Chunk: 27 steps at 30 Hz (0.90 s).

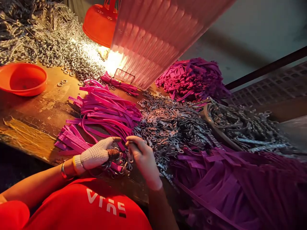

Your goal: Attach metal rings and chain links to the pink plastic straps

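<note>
My left hand (pixel 98 156), in a white dotted glove with dark worn fingertips, is closed near the table's front edge, around a pink strap and metal rings. Close to its right, my right hand (pixel 144 159) has its fingers pinched together at a pink strap end; the exact contact is too small to make out. Metal rings and links (pixel 127 164) lie between and below the hands. Just beyond them spreads a heap of pink straps (pixel 107 108). A pile of metal links (pixel 165 121) is at the right of these straps.
An orange bowl (pixel 26 80) stands at the left. Metal rings (pixel 59 38) are heaped behind it, under a lit red lamp (pixel 99 25). Ribbed sheeting (pixel 153 35) hangs beside the lamp. Purple straps (pixel 223 182) cover the right front; more straps (pixel 192 80) are piled behind.
</note>
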Motion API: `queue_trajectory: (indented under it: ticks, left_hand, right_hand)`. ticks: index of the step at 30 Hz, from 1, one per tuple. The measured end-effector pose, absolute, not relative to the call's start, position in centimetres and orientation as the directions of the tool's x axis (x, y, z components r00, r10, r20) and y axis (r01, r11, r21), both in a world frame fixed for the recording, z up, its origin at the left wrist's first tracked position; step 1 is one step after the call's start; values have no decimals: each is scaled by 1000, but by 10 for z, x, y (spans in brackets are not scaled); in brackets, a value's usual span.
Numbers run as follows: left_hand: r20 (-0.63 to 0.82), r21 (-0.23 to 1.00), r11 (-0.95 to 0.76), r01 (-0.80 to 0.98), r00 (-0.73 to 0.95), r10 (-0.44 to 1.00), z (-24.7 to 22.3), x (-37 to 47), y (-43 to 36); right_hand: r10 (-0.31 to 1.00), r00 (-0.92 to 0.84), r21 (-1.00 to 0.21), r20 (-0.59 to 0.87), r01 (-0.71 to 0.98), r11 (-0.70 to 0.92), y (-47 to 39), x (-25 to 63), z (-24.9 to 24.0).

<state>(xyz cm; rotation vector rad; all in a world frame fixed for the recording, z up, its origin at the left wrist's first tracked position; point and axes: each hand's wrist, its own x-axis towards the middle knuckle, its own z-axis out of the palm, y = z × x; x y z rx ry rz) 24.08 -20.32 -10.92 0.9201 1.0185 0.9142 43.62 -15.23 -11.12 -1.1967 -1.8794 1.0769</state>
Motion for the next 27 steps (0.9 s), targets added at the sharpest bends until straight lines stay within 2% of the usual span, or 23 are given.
queue_trajectory:
  ticks: [3,6,8,11,13,16,18,23,27]
  left_hand:
    - [-184,952,233,-200,234,954,-109,244,-206]
    - [-161,909,256,-329,291,943,-111,244,-210]
    - [-191,826,338,-451,340,921,-113,243,-215]
    - [-339,684,464,-563,317,886,-117,241,-222]
    - [-376,681,452,-576,254,891,-119,240,-226]
    - [-352,737,402,-543,200,914,-121,240,-228]
    - [-348,737,419,-530,235,908,-122,239,-228]
    - [-433,782,533,-323,334,837,-123,238,-226]
    - [-463,846,503,-177,226,857,-118,237,-223]
  right_hand:
    - [877,-481,-915,-9,358,186,-173,419,-98]
    - [887,-456,-936,-69,338,101,-180,411,-99]
    - [925,-377,-942,-46,326,86,-183,410,-102]
    - [974,-226,-943,7,323,81,-189,408,-104]
    - [980,-199,-935,25,343,94,-194,406,-104]
    - [968,-248,-919,35,372,129,-198,406,-104]
    - [951,-306,-915,33,374,152,-197,409,-105]
    - [803,-587,-866,100,347,361,-188,417,-109]
    - [798,-587,-780,134,434,450,-186,418,-104]
